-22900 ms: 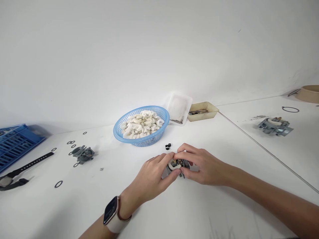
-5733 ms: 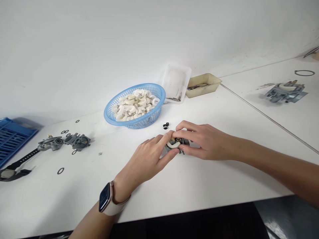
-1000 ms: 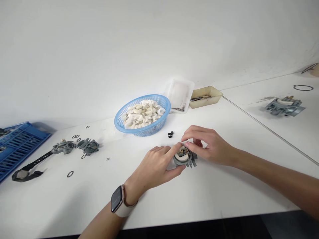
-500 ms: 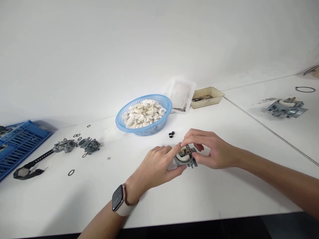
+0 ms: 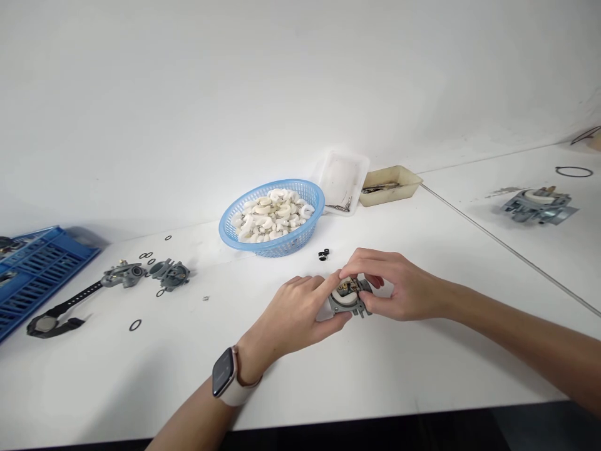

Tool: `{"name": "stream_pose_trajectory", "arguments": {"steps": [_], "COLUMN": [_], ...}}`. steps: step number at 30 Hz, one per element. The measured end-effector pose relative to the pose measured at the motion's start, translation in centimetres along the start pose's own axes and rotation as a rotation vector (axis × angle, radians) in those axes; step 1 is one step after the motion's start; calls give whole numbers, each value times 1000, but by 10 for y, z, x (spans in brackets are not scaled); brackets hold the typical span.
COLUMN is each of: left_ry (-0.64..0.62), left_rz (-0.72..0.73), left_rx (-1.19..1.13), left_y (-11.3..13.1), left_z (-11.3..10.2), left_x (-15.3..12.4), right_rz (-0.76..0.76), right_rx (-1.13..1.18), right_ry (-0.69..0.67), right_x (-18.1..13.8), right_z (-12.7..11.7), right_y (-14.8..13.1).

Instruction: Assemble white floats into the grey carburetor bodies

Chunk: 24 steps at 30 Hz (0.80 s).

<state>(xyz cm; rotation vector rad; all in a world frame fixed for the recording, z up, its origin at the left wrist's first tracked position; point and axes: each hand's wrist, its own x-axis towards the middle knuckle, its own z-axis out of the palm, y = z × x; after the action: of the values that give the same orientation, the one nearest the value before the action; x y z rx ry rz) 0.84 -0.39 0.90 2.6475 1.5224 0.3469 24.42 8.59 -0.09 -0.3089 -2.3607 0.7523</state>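
A grey metal carburetor (image 5: 345, 308) rests on the white table, its inside facing up with a white float and brass parts. My left hand (image 5: 303, 313), with a watch on the wrist, grips it from the left; thumb at the near edge, fingers over the far side. My right hand (image 5: 399, 285) is closed on its right side, the thumb by the float and the index finger bent over the top. Whether a small part sits between the right fingertips is hidden. Just beyond lies a small black part (image 5: 323, 255).
A blue basket (image 5: 225, 235) of white floats stands behind, beside a clear tray (image 5: 345, 175) and a beige box (image 5: 399, 191). Carburetors lie left (image 5: 171, 274) and right (image 5: 538, 205). Black rings (image 5: 135, 325), a black-strapped watch (image 5: 47, 323) and a blue crate (image 5: 42, 269) are left.
My right index finger and thumb have shifted very slightly over the carburetor. My left hand keeps its grip, and the view has moved a little.
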Motion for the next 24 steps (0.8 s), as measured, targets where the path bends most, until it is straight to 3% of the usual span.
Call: {"name": "stream_pose_trajectory", "arguments": {"steps": [5,9,14,18,24], "left_ry": [35,150,262,259,244], "left_rz": [-35,-42,-59,-28,43], "left_rx": [-49,-94,-129,-123,-91], "left_y": [-3,-12,-19,-15,-8], "left_z": [-3,-5,-7,-6,0], "left_x": [-1,-1,-2,-4,-3], "right_rz": [-8,-28,135,174,212], "right_rx": [-42,-119,-94,-70,-175], "right_ry": [1,-61,-146,-137,55], "right_x": [1,3,6,11,2], "right_z": [2,10,14,-4,-53], "right_y": [-1,0,-5,-15,-18]}}
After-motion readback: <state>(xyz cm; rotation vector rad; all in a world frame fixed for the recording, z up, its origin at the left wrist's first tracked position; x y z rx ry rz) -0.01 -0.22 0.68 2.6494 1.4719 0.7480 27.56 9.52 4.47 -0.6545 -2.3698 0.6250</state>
